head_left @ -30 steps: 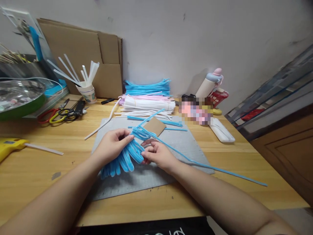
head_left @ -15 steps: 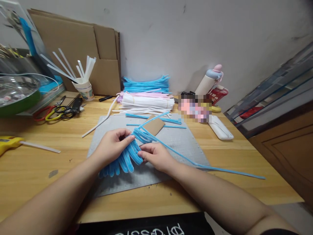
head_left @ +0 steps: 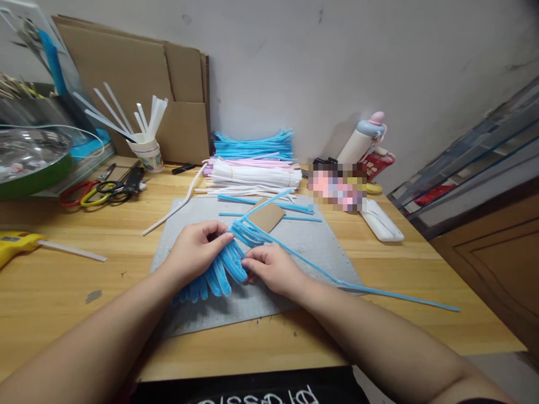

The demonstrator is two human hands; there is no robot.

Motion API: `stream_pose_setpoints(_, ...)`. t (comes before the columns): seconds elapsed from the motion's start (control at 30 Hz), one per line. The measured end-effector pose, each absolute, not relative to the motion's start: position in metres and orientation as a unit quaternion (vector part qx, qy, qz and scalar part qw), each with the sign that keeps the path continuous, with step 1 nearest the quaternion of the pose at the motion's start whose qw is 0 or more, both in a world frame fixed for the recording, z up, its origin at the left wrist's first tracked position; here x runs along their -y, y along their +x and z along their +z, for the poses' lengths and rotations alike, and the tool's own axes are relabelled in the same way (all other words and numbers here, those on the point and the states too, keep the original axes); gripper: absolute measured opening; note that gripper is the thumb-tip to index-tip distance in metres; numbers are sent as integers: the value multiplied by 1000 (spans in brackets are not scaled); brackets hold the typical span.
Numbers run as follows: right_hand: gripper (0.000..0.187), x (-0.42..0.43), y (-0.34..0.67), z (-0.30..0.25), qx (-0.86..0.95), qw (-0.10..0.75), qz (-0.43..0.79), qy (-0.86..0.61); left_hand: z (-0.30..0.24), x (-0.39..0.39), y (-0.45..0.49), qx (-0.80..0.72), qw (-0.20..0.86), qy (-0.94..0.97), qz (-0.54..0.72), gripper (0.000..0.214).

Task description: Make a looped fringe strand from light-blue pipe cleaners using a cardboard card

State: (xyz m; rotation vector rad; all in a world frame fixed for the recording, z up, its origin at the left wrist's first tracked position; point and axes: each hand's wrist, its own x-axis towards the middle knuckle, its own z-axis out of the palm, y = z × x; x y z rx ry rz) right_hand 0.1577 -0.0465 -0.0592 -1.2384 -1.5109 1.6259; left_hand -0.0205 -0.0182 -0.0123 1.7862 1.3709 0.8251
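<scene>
A bundle of blue pipe cleaners point(head_left: 219, 275), bent into several loops that fan toward me, is held above a grey mat point(head_left: 320, 241). My left hand point(head_left: 201, 247) is closed around its gathered upper part, thumb on top. With thumb and fingers my right hand point(head_left: 269, 268) pinches a loop at the bundle's right side; the fingertips are partly hidden. Long blue stems point(head_left: 303, 259) run out past my right hand to the table's right side. Beyond the bundle lies a brown cardboard piece point(head_left: 269, 216), near loose blue pipe cleaners point(head_left: 269, 204) on the mat.
Stacked blue point(head_left: 252, 146) and white pipe cleaners point(head_left: 256, 175) lie by the wall. Scissors point(head_left: 99, 191), a yellow glue gun point(head_left: 19, 244) and a cup of white sticks point(head_left: 146, 152) are left. A bottle point(head_left: 357, 143) and white case point(head_left: 382, 220) are right.
The view has shifted slightly. Both hands keep their grip on the blue bundle, with hardly any movement in the fingers.
</scene>
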Motion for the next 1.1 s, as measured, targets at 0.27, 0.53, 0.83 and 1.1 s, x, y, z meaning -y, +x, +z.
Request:
stream_pose_setpoints(0.27, 34, 66, 167, -31, 763, 240, 281, -530, -13, 13, -26, -509, 397, 705, 293, 27)
stream_pose_setpoints(0.53, 28, 67, 174, -24, 788, 369, 190, -454, -13, 16, -22, -486, 412, 723, 266, 26)
stream_pose_setpoints(0.83, 17, 66, 171, -32, 800, 412, 161, -406, -12, 18, -23, -498, 377, 740, 251, 26)
stream_pose_setpoints(1.1, 34, 55, 175, -34, 600, 444, 426, -511, -13, 21, -22, -443, 391, 771, 238, 22)
